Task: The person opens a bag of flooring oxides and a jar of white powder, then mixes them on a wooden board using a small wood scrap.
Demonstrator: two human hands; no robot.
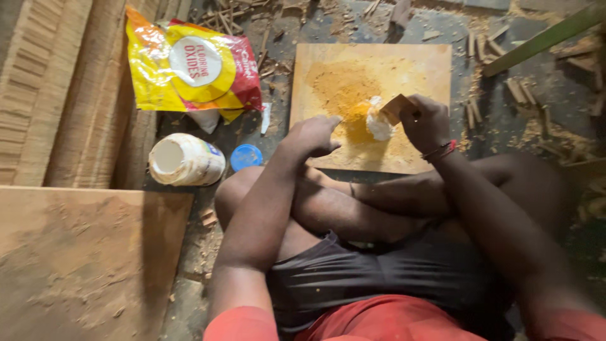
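Powder (pixel 344 88), yellow-orange, lies spread over a square wooden board (pixel 429 60) on the floor (pixel 505 120), thickest near the board's middle. A white blob (pixel 379 125) sits at the edge of the powder heap, with a darker yellow patch just beside it on the left. The right hand (pixel 428 123) is closed on a small flat scrap of wood (pixel 396 107), pinched between thumb and fingers, its lower edge at the white blob. A red cord (pixel 442 150) circles that wrist. The left hand (pixel 314 136) rests on the board's near left part, fingers loosely curled and pointing toward the yellow patch, holding nothing; its fingertips touch the board near the powder. Both forearms cross over the person's bent knees.

Left of the board, a white jar (pixel 184 159) lies on its side with its open mouth facing left, and a blue lid (pixel 245 156) sits just beside it on the floor. Behind these a yellow and red bag (pixel 189 66) lies crumpled, with a bit of white plastic under its lower edge. Wood chips and offcuts (pixel 521 91) litter the floor around the board, mostly to the right and behind. Stacked planks (pixel 57 88) fill the left side, and a wide dusty panel (pixel 76 259) lies in the near left corner. A green bar (pixel 543 39) slants across the top right.
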